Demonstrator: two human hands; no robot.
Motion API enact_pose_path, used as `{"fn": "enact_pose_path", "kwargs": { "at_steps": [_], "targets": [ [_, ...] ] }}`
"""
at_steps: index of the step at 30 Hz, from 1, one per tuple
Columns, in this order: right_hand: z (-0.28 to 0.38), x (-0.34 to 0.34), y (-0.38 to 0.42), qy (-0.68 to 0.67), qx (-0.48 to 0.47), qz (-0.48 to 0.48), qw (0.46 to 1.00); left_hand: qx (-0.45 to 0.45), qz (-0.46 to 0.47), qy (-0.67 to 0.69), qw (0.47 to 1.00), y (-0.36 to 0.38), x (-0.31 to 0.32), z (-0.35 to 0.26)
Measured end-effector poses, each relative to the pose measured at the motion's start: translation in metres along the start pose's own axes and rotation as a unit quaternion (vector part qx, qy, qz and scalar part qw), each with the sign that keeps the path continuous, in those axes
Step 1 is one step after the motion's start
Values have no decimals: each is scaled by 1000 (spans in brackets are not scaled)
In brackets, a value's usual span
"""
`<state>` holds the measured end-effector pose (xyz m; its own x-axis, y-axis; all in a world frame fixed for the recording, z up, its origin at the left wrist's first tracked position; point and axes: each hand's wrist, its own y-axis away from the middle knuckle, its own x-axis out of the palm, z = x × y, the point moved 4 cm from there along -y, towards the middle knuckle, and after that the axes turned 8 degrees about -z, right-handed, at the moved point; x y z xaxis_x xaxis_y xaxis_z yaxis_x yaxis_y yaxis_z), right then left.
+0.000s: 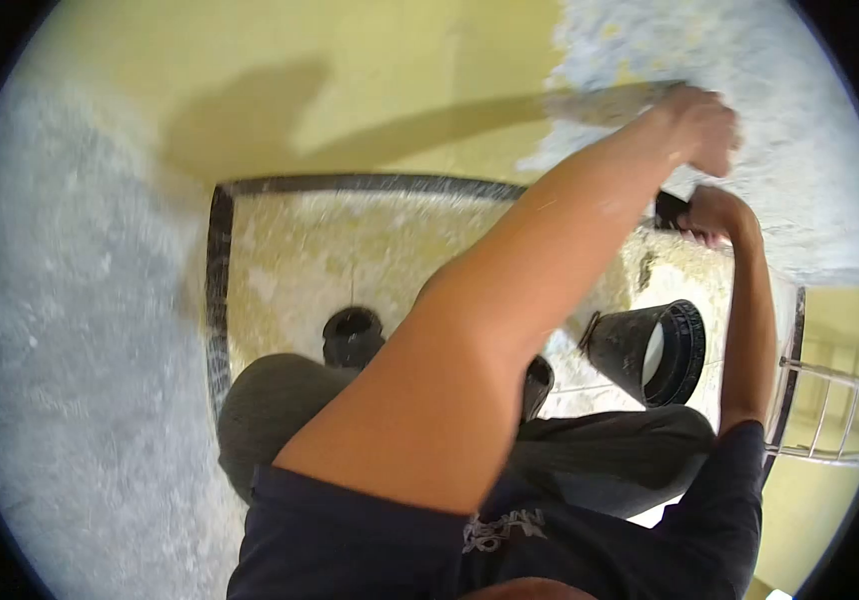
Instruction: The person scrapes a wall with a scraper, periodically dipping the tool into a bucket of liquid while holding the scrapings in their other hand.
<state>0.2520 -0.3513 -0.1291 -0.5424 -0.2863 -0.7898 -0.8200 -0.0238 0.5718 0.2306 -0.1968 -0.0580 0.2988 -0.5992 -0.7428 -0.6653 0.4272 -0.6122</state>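
My left hand (702,128) is at the upper right, close to the patchy white and grey wall surface (790,110). Its fingers are curled and blurred, and whatever they hold is hidden. Just below it, my right hand (722,214) grips a flat black object (670,211), partly covered by the fingers. The left forearm crosses the middle of the view. Yellow paint (430,60) borders the white patch along a ragged edge.
A black bucket (622,345) with pale contents stands on the stained floor (290,250). Dark footwear (353,335) shows near my knees. A dark strip edges the floor. Rough grey wall (70,330) fills the left, and a metal rack (830,410) is at the right.
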Motion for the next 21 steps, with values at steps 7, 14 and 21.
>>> {"fn": "enact_pose_path", "kwargs": {
  "at_steps": [7, 14, 21],
  "targets": [
    [38, -31, 0, -339, -151, -251, 894, -263, -315, 263, 873, 46, -14, 9],
    [91, 6, 8, -837, -213, -172, 474, -103, -208, 23, 972, 65, -45, 44],
    [159, -8, 0, -862, -288, -153, 388, -372, -70, 217, 900, 118, -42, 67]
  ]
}}
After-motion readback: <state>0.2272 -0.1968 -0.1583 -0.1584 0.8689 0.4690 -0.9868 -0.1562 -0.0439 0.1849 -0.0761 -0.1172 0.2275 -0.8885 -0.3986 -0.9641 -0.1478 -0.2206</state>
